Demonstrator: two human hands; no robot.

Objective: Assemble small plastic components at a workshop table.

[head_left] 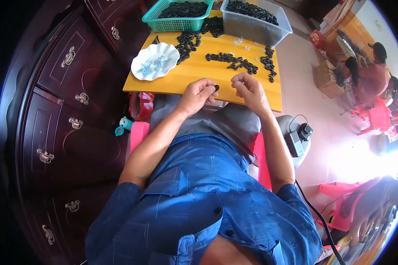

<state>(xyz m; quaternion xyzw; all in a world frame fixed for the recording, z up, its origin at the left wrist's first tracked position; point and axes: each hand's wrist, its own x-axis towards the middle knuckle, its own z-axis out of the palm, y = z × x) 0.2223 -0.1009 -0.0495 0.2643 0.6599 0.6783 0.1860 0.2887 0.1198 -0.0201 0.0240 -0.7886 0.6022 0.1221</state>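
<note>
Pinched between the thumb and fingers of my left hand (197, 96) is a small round black part (216, 88), just over the near edge of the yellow wooden table (194, 75). My right hand (252, 93) is level with it, a short gap away, its thumb and fingertips drawn together; whatever they hold is too small to make out. Beyond my hands lie a row of small black ring-like parts (243, 66) and another cluster (268, 64) near the right edge. A white scalloped dish (172, 54) with small clear bluish pieces stands at the table's left.
At the back are a green basket (177, 25) and a clear plastic bin (254, 33), both filled with black parts. Tiny clear pieces (238, 40) lie before the bin. Dark drawers (97, 150) flank my left. A stool at right bears a black device (295, 143). People sit farther right.
</note>
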